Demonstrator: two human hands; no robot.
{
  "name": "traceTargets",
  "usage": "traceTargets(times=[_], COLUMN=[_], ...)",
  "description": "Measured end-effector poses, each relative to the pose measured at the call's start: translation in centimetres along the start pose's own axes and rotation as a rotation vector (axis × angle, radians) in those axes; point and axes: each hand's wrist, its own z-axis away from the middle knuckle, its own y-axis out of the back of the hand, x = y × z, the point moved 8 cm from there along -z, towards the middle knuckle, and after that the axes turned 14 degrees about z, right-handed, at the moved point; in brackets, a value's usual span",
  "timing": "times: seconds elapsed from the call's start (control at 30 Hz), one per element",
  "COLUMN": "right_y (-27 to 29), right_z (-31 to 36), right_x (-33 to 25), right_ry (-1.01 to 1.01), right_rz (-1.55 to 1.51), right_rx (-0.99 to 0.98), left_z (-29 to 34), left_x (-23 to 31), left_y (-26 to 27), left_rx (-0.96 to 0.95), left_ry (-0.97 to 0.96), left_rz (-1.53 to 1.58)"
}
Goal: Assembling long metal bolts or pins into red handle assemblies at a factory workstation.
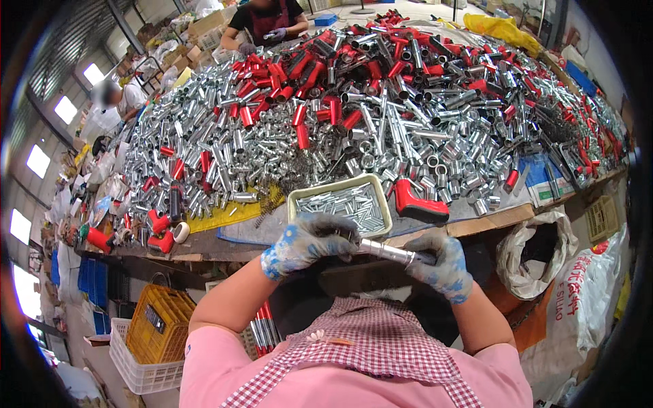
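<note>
Between my two gloved hands a shiny chrome tube (389,251) lies across, just off the table's near edge. My left hand (306,246) is closed round its left end, where something dark shows at the fingertips. On the tube's right end my right hand (441,265) is closed, with a dark end piece showing by the fingers. Both gloves are grey with blue patches. Just beyond the hands sits a cream tray (293,206) of small metal pins (340,207). Right of it lies a red and black angled handle (420,202).
A large heap of chrome tubes (204,136) and red parts (309,75) covers the table. At left stand a yellow crate (160,319) and a white basket (146,367). An open white sack (534,255) hangs at right. Another person (269,24) works at the far side.
</note>
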Motion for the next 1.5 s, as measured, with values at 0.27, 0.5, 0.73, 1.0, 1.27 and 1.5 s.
traceTargets(times=[0.27,0.5,0.73,1.0,1.27,1.5], right_y=[-1.2,1.7,2.8,3.0,0.9,-1.1], right_z=[-1.6,-2.9,-1.4,1.2,1.5,1.8], right_x=[-0.4,0.6,5.9,6.9,5.2,1.3], right_ry=[0.108,0.187,-0.2,-0.242,-0.196,-0.081], right_rz=[0.275,0.165,-0.326,-0.533,-0.363,0.131], right_rx=[-0.116,-0.011,0.237,0.263,0.311,0.229], left_z=[-2.4,-10.4,-31.4,-27.6,-13.8,-3.4], left_x=[-1.2,2.6,9.2,10.1,6.0,3.4], left_y=[-6.7,-9.7,-0.9,3.7,5.2,3.5], left_rx=[-0.555,-0.864,0.155,0.327,0.036,-0.044], left_ry=[-0.114,-0.171,-0.284,-0.189,-0.43,-0.39], left_rz=[-0.584,-0.894,-1.615,-1.27,0.457,0.678])
